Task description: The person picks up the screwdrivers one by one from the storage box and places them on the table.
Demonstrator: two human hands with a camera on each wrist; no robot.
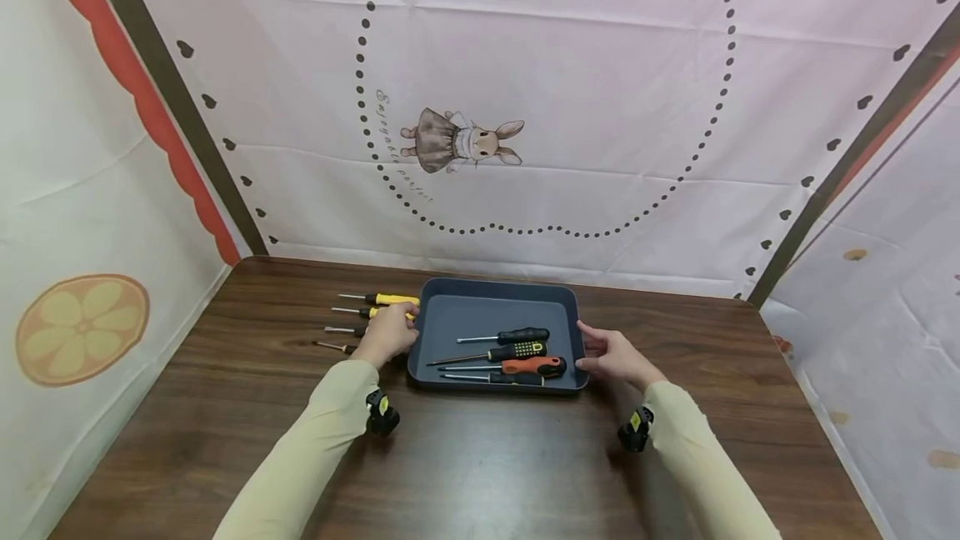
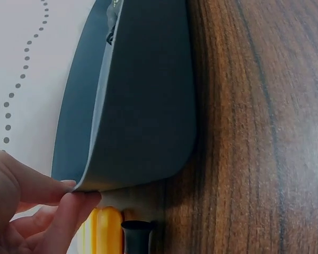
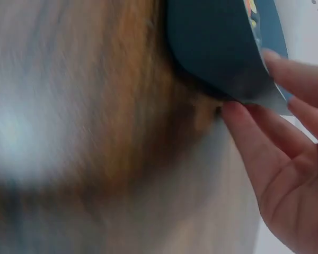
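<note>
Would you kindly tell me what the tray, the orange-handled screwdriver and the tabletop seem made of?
Tray: plastic or coated metal, matte; its even dark colour fits both.
Orange-handled screwdriver: probably plastic or rubber grip, being brightly coloured, and grey metal shaft; finish unclear.
Tabletop: wood or laminate, somewhat glossy, from its grain and reflected light.

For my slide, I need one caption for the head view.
Left hand and right hand at opposite ends of a grey tray with four screwdrivers; more screwdrivers lie beside it.

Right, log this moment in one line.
left fingers: pinch grey rectangular tray; right fingers: touch opposite end; inside: four metal-shafted screwdrivers; outside: yellow-handled screwdrivers
</note>
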